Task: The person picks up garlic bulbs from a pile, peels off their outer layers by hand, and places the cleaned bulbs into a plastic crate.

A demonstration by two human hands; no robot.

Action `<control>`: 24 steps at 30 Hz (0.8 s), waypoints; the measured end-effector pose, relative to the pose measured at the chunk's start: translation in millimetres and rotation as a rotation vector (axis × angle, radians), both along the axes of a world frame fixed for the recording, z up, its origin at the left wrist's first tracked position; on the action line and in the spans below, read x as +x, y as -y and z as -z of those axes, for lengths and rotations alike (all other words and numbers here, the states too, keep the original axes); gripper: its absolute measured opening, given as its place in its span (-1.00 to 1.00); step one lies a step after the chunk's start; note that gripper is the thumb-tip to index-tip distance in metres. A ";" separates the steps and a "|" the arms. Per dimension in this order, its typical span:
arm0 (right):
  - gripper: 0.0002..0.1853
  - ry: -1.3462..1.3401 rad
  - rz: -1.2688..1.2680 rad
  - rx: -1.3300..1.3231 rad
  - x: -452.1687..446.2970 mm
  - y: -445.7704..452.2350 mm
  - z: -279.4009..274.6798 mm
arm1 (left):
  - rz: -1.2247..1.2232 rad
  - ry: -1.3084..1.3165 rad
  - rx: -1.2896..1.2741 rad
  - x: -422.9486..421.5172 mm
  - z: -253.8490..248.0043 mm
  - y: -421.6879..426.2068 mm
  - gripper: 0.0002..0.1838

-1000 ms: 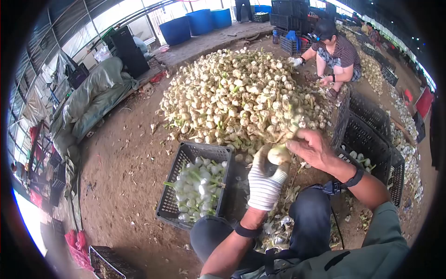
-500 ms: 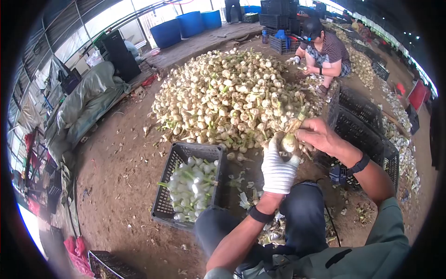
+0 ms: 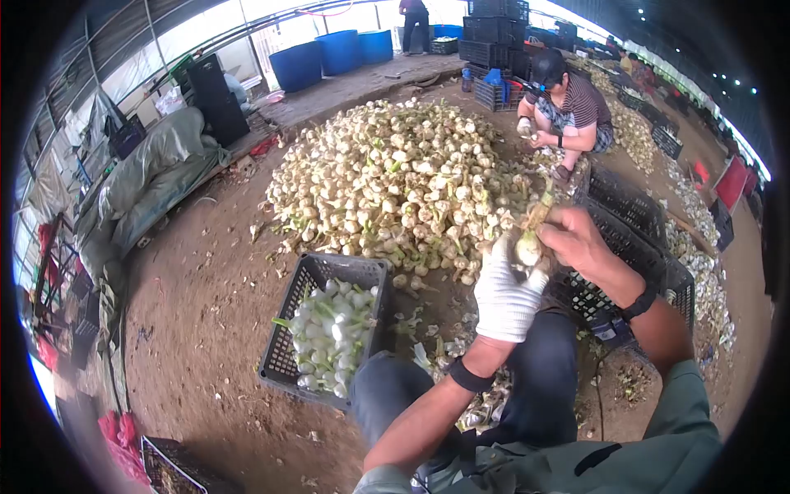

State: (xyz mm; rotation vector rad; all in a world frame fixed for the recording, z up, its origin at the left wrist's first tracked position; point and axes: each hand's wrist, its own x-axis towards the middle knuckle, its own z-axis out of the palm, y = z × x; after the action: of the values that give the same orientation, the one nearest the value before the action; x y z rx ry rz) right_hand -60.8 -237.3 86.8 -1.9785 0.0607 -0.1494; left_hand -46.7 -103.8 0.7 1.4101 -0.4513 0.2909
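Here, nearest the camera, the left hand, in a white glove, has its grip closed around the bulb, while the bare right hand pinches its stalk just above. Beyond the knees, left of the gloved hand, a black crate holds pale peeled bulbs. Farther off rises the large heap of unpeeled bulbs, with a crouching person at its far right side.
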 end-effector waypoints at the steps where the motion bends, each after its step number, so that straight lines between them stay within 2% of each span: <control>1: -0.79 -0.005 -0.012 0.000 3.3 -6.8 -0.2 | -0.066 0.023 0.018 -1.3 -9.7 -6.1 -0.42; 6: -0.81 0.180 -0.039 0.080 29.0 -28.7 1.3 | -0.223 0.038 0.135 1.1 -39.3 -27.4 -0.45; 11: -0.82 0.246 -0.046 0.119 40.4 -32.6 11.4 | -0.234 0.100 0.110 13.0 -29.2 -30.2 -0.44; 22: -0.84 0.204 -0.021 0.216 85.0 -50.2 44.7 | -0.333 0.060 0.144 52.2 -0.7 -39.1 -0.42; 24: -0.82 0.134 -0.013 0.203 88.9 -44.6 48.1 | -0.321 0.010 0.101 60.6 4.8 -38.7 -0.49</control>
State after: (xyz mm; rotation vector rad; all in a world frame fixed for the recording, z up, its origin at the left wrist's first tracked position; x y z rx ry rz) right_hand 28.0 -192.7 38.8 -1.7616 -0.0227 -0.2569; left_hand 13.9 -65.2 -4.1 1.5809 -0.2479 0.5411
